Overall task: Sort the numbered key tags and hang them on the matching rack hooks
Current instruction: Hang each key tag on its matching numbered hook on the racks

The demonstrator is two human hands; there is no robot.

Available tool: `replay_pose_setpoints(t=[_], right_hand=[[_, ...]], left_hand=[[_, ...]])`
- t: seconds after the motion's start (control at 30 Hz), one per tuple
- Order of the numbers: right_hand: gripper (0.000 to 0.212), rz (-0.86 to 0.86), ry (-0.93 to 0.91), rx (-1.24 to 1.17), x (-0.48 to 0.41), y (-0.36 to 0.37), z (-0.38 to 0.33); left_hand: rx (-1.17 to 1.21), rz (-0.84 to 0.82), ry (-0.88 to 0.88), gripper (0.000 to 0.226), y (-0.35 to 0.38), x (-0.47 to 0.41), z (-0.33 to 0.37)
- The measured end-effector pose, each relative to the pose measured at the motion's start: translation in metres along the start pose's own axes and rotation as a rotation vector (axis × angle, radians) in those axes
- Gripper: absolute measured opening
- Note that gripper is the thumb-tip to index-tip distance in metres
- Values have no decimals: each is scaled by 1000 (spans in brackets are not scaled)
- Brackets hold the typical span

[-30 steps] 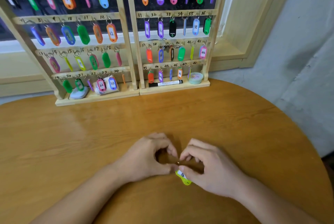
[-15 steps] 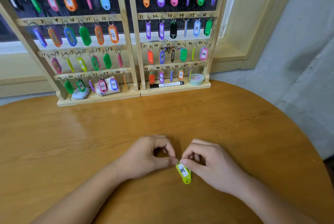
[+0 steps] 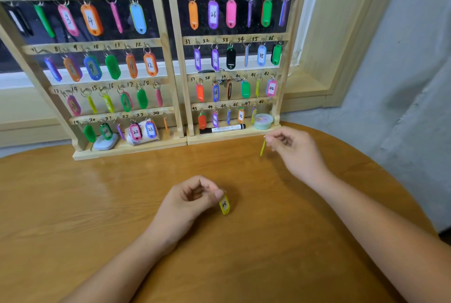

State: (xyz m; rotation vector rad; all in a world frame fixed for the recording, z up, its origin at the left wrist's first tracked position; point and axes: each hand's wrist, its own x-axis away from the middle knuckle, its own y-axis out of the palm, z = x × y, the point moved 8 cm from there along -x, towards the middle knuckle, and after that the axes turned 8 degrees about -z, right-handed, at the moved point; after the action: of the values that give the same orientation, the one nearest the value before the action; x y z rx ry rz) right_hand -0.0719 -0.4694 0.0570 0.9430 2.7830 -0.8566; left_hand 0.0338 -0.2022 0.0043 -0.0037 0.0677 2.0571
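Round wooden table (image 3: 122,205), two wooden key racks at its far edge: left rack (image 3: 162,34), right rack (image 3: 179,70), both full of coloured tags. Left hand (image 3: 188,202) mid-table, thumb and forefinger pinching the top of a yellow key tag (image 3: 224,205). It hangs below the fingertips, label up; table contact unclear. Right hand (image 3: 295,148) is raised near the right rack's base, fingers pinching the top end of a yellow-green tag (image 3: 262,147), edge-on, dangling below the fingertips, near a small tub (image 3: 263,121).

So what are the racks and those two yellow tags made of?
The racks look like bare pale wood: matte, visible grain. The yellow tag in the left hand looks like glossy plastic around a paper label. The edge-on tag in the right hand, blurred, is probably the same.
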Motion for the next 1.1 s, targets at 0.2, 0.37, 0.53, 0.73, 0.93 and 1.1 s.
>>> replay_pose_setpoints(t=[0.2, 0.37, 0.53, 0.73, 0.93, 1.1], right_hand=[[21, 167, 71, 26, -63, -28, 24], [18, 210, 108, 19, -95, -39, 27], [16, 200, 172, -47, -108, -34, 32], [15, 221, 236, -215, -108, -25, 46], [16, 294, 224, -162, -74, -9, 69], [10, 315, 164, -79, -55, -2, 84]], left_hand=[[-45, 29, 2, 18, -5, -15, 3], [-124, 33, -2, 14, -6, -31, 8], [-202, -7, 5, 13, -3, -53, 10], [-348, -1, 32, 9, 6, -93, 25], [-573, 60, 96, 9, 16, -153, 49], [-764, 88, 177, 10, 39, -204, 72]])
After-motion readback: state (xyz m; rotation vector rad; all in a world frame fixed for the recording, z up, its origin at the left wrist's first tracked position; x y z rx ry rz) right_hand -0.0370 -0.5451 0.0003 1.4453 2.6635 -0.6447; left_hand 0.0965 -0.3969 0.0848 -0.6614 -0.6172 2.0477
